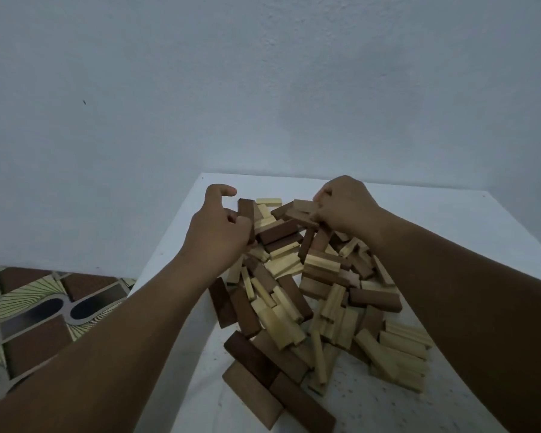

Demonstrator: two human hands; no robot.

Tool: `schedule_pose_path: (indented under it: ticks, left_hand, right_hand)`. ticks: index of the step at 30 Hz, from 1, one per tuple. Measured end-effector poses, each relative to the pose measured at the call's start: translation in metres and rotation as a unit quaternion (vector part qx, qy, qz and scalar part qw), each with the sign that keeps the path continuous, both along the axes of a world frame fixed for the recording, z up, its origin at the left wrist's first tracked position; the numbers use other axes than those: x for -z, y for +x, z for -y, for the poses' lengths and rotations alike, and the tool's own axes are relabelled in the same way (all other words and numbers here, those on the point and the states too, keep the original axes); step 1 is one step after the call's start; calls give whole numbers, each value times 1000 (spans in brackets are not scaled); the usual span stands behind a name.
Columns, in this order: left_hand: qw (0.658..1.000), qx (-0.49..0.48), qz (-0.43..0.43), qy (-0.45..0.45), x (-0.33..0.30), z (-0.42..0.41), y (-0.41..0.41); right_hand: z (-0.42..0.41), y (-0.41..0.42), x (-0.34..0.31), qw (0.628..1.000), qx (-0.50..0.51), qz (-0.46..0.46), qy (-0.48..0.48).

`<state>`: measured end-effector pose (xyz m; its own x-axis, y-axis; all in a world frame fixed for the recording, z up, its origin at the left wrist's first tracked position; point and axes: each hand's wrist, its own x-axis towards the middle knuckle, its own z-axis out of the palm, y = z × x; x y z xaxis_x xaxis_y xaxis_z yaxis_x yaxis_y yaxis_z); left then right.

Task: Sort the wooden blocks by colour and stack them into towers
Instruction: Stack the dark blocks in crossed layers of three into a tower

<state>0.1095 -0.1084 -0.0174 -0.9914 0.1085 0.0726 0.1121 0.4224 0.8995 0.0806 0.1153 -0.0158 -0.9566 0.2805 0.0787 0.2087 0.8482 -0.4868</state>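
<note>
Mixed pile (319,295) of blocks mid-table (450,220), no towers yet. Left hand (219,232) gripping dark block (246,218) at pile's far edge, right hand (345,206) clutching brown blocks (300,210). Better lifting straight up, avoiding avalanche.

Mixed pile of dark and pale wooden blocks (319,295) lies on white worktop (450,220). Left hand (219,232) grips upright dark block (246,218); right hand (347,207) grips brown blocks (300,210).
</note>
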Motion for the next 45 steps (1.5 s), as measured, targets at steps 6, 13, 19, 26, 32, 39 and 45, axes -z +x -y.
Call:
schedule_pose_path:
  ticks: [6,13,19,26,32,39,45]
  left_hand:
    - [993,30,39,110,-19,-6,48]
    - [992,98,30,78,-14,-37,129]
    - [980,179,71,57,0,-60,207]
    - [976,210,-9,-54,31,-83,239]
    - [959,226,-97,-139,38,-96,241]
    - [932,213,-219,-193,54,-97,237]
    - [932,185,-238,-200,56,-96,233]
  right_hand:
    - [-4,63,-25,992,47,-109,-53]
    - [-9,208,-33,995,46,-75,-36]
    - [-19,314,7,993,90,-68,23]
    - [-34,350,26,995,97,11,-28]
    - [-48,352,20,984,112,-61,-125]
    - [-46,345,37,988,95,-71,-99]
    - [-53,343,41,993,72,-87,-43]
